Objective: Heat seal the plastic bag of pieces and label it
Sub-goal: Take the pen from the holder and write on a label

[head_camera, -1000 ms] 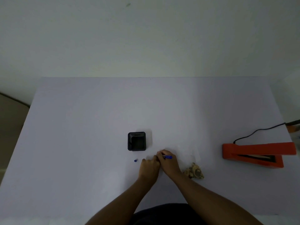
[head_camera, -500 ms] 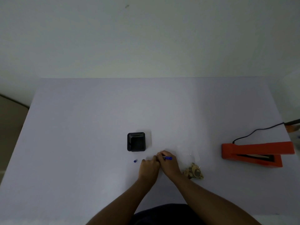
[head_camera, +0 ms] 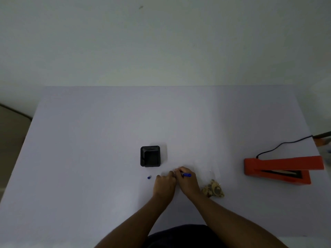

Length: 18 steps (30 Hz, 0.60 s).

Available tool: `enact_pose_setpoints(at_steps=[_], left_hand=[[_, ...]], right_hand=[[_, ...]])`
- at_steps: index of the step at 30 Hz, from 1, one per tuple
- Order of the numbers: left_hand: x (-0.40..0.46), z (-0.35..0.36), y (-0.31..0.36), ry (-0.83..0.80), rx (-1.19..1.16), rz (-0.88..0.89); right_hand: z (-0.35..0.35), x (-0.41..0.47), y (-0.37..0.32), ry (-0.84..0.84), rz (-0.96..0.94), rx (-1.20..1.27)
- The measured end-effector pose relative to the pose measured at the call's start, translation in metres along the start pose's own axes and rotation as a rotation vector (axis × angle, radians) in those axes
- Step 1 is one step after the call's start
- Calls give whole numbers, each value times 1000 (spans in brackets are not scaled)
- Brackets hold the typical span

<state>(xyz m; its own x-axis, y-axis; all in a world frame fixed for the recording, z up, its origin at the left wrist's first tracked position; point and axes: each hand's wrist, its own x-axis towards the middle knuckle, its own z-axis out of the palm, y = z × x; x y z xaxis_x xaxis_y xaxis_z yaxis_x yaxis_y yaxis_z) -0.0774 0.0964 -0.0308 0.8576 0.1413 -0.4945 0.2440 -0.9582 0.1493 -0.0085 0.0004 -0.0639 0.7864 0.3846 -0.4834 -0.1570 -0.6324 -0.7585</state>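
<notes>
1. The right hand (head_camera: 187, 183) is at the near middle of the pale table (head_camera: 89, 140). Its fingers are curled closed around a blue pen (head_camera: 186, 175), and the back end of the pen points to about 3 o'clock.
2. The left hand (head_camera: 164, 183) lies just beside the right hand, touching it at the knuckles. Its fingers are bent down against the table; I cannot tell what is under them, it is too small and pale to see.
3. The plastic bag (head_camera: 213, 188) lies on the table at about 4 o'clock from the right hand, near the wrist. The brownish pieces are gathered in its near end, and the clear upper part goes away toward 12 o'clock.
4. A small blue pen cap (head_camera: 149, 177) lies alone on the table at 9 o'clock from the left hand, near it but apart.
5. A black mesh pen holder (head_camera: 150, 156) stands at about 11 o'clock from the hands.
6. The orange heat sealer (head_camera: 279, 169) stands well apart at 3 o'clock, near the right edge of the table, with its upper arm raised. Its black cable (head_camera: 279, 145) runs off toward 2 o'clock.
</notes>
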Motion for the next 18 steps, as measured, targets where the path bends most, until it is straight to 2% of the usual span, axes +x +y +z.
enact_pose_setpoints(at_steps=[18], left_hand=[[3, 8, 0, 36, -26, -7]], right_hand=[[0, -5, 2, -20, 13, 42]])
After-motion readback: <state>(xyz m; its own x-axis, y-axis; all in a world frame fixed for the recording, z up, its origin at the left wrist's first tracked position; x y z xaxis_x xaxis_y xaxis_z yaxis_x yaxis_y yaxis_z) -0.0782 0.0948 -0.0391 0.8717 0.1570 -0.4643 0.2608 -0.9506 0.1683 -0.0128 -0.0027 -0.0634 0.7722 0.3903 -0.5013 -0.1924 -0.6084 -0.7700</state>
